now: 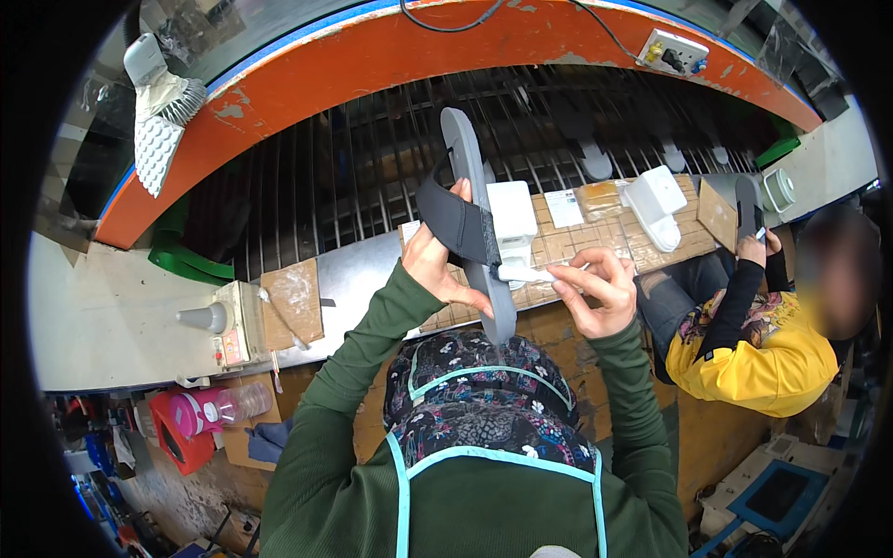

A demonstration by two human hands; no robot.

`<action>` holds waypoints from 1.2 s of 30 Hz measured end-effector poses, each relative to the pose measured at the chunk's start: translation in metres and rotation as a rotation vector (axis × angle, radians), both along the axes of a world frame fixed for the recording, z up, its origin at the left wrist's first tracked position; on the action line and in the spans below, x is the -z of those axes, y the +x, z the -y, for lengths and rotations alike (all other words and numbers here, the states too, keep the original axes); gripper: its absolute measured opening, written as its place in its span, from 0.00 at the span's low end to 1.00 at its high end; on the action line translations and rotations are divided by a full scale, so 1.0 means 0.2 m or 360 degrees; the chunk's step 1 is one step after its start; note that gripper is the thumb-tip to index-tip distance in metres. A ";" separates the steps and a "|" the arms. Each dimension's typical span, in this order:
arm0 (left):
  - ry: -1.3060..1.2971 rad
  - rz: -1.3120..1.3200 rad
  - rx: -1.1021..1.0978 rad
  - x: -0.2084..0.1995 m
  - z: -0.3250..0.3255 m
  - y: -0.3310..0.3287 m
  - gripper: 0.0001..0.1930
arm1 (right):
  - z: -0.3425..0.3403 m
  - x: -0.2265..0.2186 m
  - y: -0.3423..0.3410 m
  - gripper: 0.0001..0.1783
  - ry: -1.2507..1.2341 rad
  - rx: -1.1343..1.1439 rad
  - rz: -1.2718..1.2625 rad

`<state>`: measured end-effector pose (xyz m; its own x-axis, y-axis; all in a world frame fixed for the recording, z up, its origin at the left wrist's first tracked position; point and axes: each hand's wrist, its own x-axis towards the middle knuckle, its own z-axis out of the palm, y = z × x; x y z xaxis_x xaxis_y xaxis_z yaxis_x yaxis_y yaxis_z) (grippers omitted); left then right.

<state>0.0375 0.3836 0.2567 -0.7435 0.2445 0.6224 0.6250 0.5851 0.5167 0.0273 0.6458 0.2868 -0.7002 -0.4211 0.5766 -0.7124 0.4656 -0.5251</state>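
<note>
My left hand point(439, 268) grips a slide sandal point(500, 302) on its edge, fingers behind the wide black strap point(448, 221) and thumb near the lower end of the grey sole. The sandal stands upright in front of my lap. In my right hand point(600, 290) a slim white stick-like tool point(526, 274) is pinched between thumb and fingers. Its tip meets the side of the sole just below the strap; whether it ends in bristles I cannot tell. Just behind the sandal is a white container point(513, 214), partly hidden by the sole.
A metal-bar conveyor point(344, 177) runs beyond the bench under an orange frame point(270, 98). Another white container point(654, 200) stands on the cardboard point(595, 256). To the right, a person in a yellow top point(758, 358) holds another sandal point(748, 200). A board point(293, 302) lies left.
</note>
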 end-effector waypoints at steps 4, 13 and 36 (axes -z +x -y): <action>0.0022 0.0004 0.0007 0.00 0.02 -0.01 0.75 | 0.00 0.00 -0.01 0.12 0.0028 -0.0026 -0.0003; 0.0032 0.0003 0.0033 0.02 0.05 -0.04 0.75 | -0.01 -0.01 -0.02 0.11 0.0026 -0.0070 0.0005; -0.0016 -0.0039 -0.0034 0.00 0.05 -0.08 0.74 | -0.01 -0.01 -0.03 0.12 0.0069 -0.0058 -0.0059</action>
